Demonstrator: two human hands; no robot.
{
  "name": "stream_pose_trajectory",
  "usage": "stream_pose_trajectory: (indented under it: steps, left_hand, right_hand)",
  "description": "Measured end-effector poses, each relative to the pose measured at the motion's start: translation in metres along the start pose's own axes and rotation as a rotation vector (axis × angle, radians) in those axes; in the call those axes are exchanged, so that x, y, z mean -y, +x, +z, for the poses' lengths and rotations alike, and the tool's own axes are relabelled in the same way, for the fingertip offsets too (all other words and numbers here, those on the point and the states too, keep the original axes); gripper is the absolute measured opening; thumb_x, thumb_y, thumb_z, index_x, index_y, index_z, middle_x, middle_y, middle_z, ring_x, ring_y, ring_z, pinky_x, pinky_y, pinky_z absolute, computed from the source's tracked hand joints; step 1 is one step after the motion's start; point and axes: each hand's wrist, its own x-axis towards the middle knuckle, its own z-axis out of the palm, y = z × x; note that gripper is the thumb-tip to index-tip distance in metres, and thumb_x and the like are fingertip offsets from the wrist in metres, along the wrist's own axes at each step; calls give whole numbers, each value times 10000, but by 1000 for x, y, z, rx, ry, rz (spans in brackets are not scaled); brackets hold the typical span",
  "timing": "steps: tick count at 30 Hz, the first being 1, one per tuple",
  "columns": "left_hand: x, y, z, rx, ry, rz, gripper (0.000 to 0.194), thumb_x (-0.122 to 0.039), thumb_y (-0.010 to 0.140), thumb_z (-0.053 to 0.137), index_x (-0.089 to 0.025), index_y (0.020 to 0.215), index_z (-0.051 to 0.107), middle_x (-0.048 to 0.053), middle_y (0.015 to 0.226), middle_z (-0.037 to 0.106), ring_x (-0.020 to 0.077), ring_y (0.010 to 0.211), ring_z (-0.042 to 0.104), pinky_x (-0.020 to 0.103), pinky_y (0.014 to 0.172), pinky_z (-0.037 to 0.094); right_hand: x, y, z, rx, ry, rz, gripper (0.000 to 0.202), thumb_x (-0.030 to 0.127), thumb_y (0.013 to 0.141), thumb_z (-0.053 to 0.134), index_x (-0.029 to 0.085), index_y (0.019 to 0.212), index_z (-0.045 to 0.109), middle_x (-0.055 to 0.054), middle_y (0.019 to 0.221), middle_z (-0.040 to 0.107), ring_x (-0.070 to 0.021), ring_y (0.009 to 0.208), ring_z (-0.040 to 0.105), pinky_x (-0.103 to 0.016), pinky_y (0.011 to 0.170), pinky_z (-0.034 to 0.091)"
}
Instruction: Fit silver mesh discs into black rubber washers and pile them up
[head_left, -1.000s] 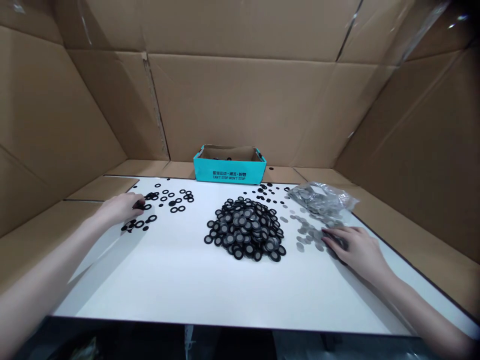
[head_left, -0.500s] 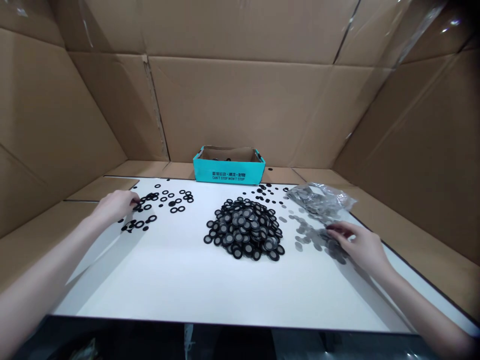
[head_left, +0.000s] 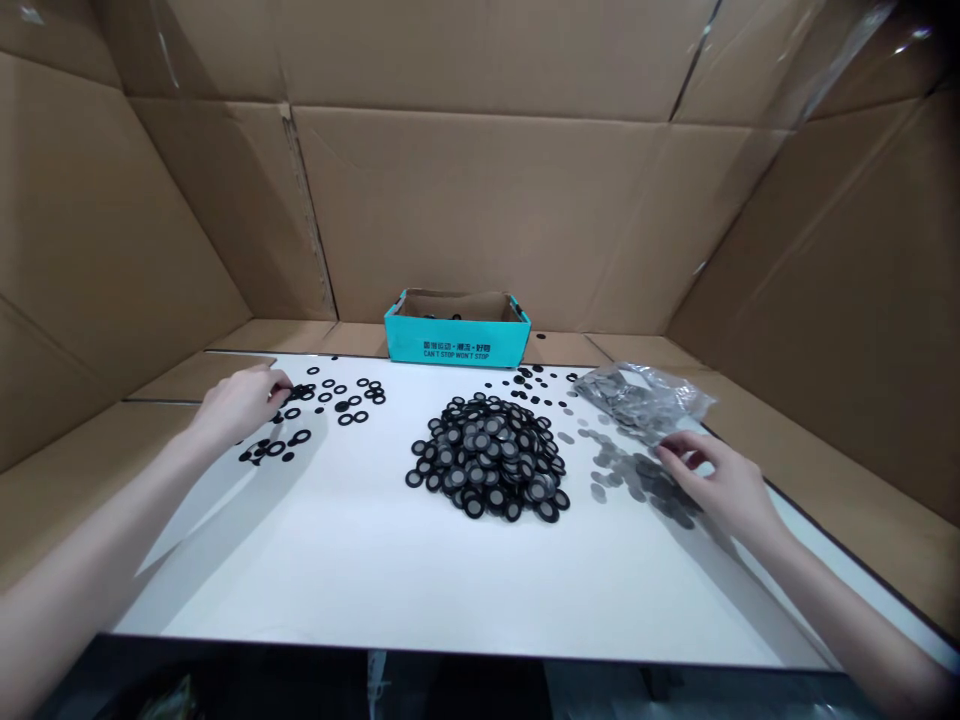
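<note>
Cardboard walls surround one white table bearing one central heap of black-rimmed grey pieces, one turquoise box at the far edge and one clear bag. Fingers narrowed, the left hand is among flat black rings near the left edge, the right hand over thin grey discs toward the right edge, both too many to count; I cannot tell whether either holds one.

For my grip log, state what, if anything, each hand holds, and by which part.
Cannot be told: the left hand is at the black rings, the right hand by the gray discs; anything pinched is hidden or too small.
</note>
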Motion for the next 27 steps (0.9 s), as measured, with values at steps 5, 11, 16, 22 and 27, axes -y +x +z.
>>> stream_pose_trajectory:
  steps: [5, 11, 16, 22, 27]
  left_hand:
    - [-21, 2, 1, -14, -171, 54, 367, -400, 857, 437, -155, 990, 674, 102, 984, 714, 276, 857, 669, 343, 753, 499]
    - [-85, -17, -13, 199, -808, 288, 349, -502, 798, 624, -156, 826, 663, 58, 759, 717, 196, 730, 677, 285, 685, 547]
    - [-131, -36, -24, 380, -1194, 402, 248, -376, 819, 698, -132, 796, 663, 43, 732, 713, 138, 703, 670, 245, 693, 558]
    - [-155, -46, -16, 513, -1446, 369, 219, -314, 814, 735, -113, 826, 651, 45, 746, 740, 124, 682, 694, 201, 647, 560]
    - [-162, -50, -6, 560, -1496, 327, 232, -312, 809, 742, -108, 868, 651, 56, 776, 755, 131, 700, 713, 201, 660, 566]
  right_hand:
    - [13, 2, 4, -41, 114, 12, 168, 393, 754, 657, 227, 726, 647, -72, 712, 666, -236, 658, 575, -346, 618, 409]
    - [71, 11, 24, 22, 334, -71, 300, 505, 806, 619, 207, 781, 638, -67, 797, 680, -200, 716, 597, -308, 631, 453]
    - [145, 3, 43, 199, 715, -215, 188, 398, 792, 683, 215, 756, 659, -37, 756, 671, -165, 687, 595, -282, 605, 457]
    - [185, -9, 60, 252, 800, -381, 102, 259, 807, 684, 199, 724, 688, -16, 694, 696, -147, 647, 606, -267, 583, 446]
    - [184, -11, 66, 106, 739, -431, 103, 181, 795, 700, 201, 697, 675, 3, 650, 677, -130, 601, 586, -258, 565, 442]
